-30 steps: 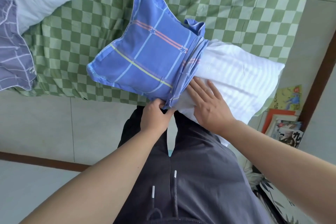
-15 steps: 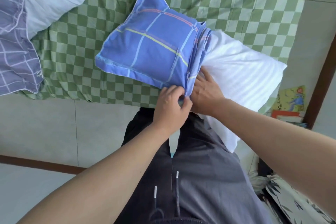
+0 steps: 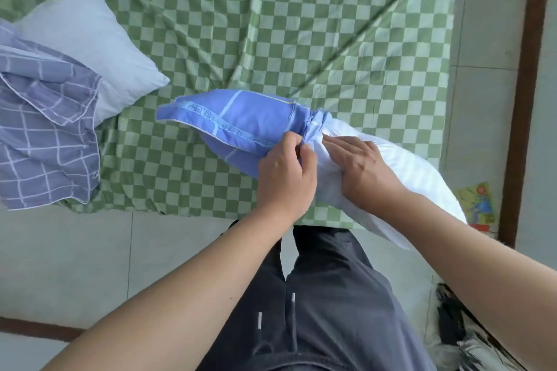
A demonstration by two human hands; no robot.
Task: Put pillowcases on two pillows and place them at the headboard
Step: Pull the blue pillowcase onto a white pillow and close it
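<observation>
A white pillow (image 3: 401,172) lies across the near edge of the bed, its left half inside a blue striped pillowcase (image 3: 241,123). My left hand (image 3: 286,178) pinches the bunched open hem of the pillowcase. My right hand (image 3: 361,169) grips the bare white pillow just beside the hem. A second pillow (image 3: 90,39), pale blue-white, lies at the left of the bed. A purple checked pillowcase (image 3: 45,135) is draped over that pillow's near end.
The bed has a green checked sheet (image 3: 301,24). Grey tiled floor runs along the near side and right of the bed. A colourful booklet (image 3: 477,202) lies on the floor at the right, next to a dark wooden strip (image 3: 524,99). My dark trousers fill the lower middle.
The pillow has been rolled and lowered towards the bed edge, showing the pillowcase's side seam. Both hands have stayed at the hem; the right hand now clutches the white pillow.
</observation>
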